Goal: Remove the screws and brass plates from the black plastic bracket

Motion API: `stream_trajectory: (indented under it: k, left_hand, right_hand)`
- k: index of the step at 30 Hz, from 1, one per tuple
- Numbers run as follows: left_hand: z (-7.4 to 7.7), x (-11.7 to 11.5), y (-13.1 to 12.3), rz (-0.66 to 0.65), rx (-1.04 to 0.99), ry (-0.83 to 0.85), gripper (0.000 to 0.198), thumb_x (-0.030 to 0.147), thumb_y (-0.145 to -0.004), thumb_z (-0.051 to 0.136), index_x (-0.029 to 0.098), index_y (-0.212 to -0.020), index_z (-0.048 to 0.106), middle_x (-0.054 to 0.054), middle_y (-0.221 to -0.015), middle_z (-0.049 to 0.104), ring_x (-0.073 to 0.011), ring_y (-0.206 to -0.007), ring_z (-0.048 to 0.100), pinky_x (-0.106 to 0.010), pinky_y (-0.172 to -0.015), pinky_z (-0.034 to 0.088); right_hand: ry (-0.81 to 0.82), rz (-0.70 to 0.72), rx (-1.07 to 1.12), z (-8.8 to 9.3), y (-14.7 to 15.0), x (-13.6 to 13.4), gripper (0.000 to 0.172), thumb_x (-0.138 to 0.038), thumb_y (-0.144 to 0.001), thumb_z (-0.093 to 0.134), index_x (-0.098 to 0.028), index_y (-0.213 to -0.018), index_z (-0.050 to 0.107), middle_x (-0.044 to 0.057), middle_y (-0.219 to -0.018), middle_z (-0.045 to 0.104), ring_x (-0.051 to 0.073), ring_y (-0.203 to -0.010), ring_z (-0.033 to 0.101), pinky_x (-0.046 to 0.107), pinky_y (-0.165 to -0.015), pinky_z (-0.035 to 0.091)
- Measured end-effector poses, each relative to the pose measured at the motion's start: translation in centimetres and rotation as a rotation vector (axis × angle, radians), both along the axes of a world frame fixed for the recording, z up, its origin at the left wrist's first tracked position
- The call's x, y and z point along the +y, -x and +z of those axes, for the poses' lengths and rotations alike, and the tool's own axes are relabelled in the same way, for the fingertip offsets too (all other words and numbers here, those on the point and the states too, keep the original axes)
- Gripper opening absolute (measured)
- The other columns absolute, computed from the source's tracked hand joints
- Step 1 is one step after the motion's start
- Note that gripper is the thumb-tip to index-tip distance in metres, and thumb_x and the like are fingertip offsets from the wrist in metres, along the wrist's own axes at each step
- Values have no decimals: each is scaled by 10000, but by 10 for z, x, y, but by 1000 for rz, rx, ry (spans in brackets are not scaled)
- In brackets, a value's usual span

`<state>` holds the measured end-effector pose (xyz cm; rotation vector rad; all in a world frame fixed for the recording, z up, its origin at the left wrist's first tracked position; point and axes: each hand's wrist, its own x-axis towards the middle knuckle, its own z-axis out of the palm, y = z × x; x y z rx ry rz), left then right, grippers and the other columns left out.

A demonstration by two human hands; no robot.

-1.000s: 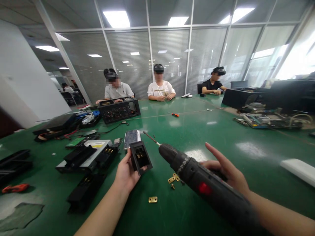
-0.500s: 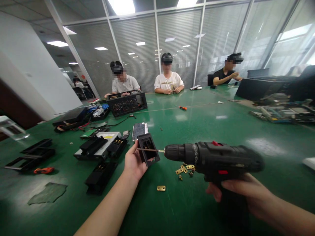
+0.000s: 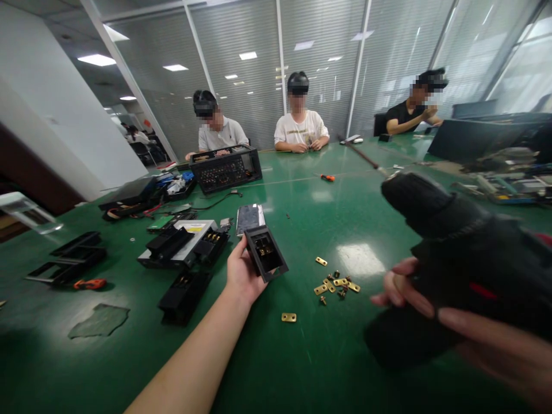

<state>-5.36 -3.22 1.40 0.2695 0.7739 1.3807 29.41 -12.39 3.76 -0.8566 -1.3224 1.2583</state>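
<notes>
My left hand (image 3: 245, 270) is closed around a black plastic housing (image 3: 265, 254) with its open side tilted toward me; brass contacts show inside. On the right, my right hand (image 3: 414, 296) grips a black cordless drill (image 3: 457, 230), blurred by motion. Its long bit (image 3: 364, 156) points up and to the left, apart from the housing. Between the hands lie several small brass plates (image 3: 340, 282) with dark screws (image 3: 342, 292) among them. A single brass plate (image 3: 288, 317) rests nearer to me, and another plate (image 3: 321, 261) sits slightly farther off.
More black housings (image 3: 183, 296) lie at the left by a silver disc drive (image 3: 190, 230). An orange-handled screwdriver (image 3: 89, 284) and a torn green sheet (image 3: 99, 321) are farther left. Beyond stands a black metal case (image 3: 226, 171); three people sit across the green table (image 3: 302, 374).
The drill has swung away from the housing to the right and turned, its bit now pointing up. My left hand still holds the housing. The whole view has shifted a little.
</notes>
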Motion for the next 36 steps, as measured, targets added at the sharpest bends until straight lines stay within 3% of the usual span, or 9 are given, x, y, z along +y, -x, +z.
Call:
stream_trajectory:
  k: [4,7,10,13,17,24,29,32,36]
  left_hand:
    - [-2,-1,-3,7,14,-45,412,497,-1001,740,169,-1246,788,-140,-975,831,-308,-807,808,-492,-815,699]
    - [-3,0,-1,32,34,-78,404,500,-1013,747,196,-1276,786,-134,-1011,840,-321,-862,819,-520,-861,699]
    - [-4,3,3,38,61,-68,410,502,-1017,745,206,-1297,784,-140,-1040,846,-338,-896,823,-549,-891,692]
    - [-5,6,5,18,86,-42,415,502,-1008,743,204,-1294,788,-148,-1047,846,-351,-907,825,-561,-895,684]
    - [-9,10,3,30,112,3,381,461,-966,736,186,-1221,802,-137,-989,834,-328,-844,807,-526,-845,677]
    - [-13,17,-7,119,214,39,423,494,-857,718,163,-1105,807,-86,-837,788,-264,-703,741,-368,-660,611]
    - [-9,17,-22,176,290,35,465,586,-917,719,173,-1118,794,-63,-833,784,-243,-694,733,-343,-660,602]
    - [-7,14,-29,196,316,47,502,651,-944,732,179,-1106,785,-76,-849,796,-250,-721,754,-354,-695,620]
    - [-8,12,-32,221,321,46,492,655,-919,777,188,-1073,787,-83,-826,796,-273,-766,783,-376,-749,645]
  right_hand:
    - [220,223,166,2,5,-2,414,-523,-834,983,-387,-1219,915,32,-835,761,306,-862,866,432,-832,745]
    - [243,196,129,-12,1,4,443,-407,-872,1005,-425,-1291,863,-15,-966,801,287,-980,884,434,-945,714]
    - [194,150,27,-25,-8,10,435,-342,-896,1008,-413,-1289,837,-26,-948,834,258,-946,871,457,-985,708]
    - [132,195,-63,-27,-16,10,355,-386,-944,956,-360,-1283,853,19,-882,853,276,-847,850,462,-882,729]
    - [250,287,-117,-21,-18,2,318,-471,-1008,879,-292,-1268,846,19,-827,807,217,-710,779,355,-730,677]
    - [377,398,-230,-25,-24,1,384,-549,-1033,843,-278,-1304,824,38,-880,811,225,-751,786,369,-755,675]
    - [429,436,-342,-42,-36,1,428,-581,-1022,836,-328,-1368,817,55,-910,821,280,-807,799,439,-801,689]
    - [448,381,-336,-38,-29,-7,439,-610,-977,876,-345,-1326,852,45,-865,827,264,-755,783,410,-745,678]
    - [489,151,-307,-25,-13,-17,421,-651,-882,947,-333,-1152,897,7,-707,790,236,-673,748,372,-719,666]
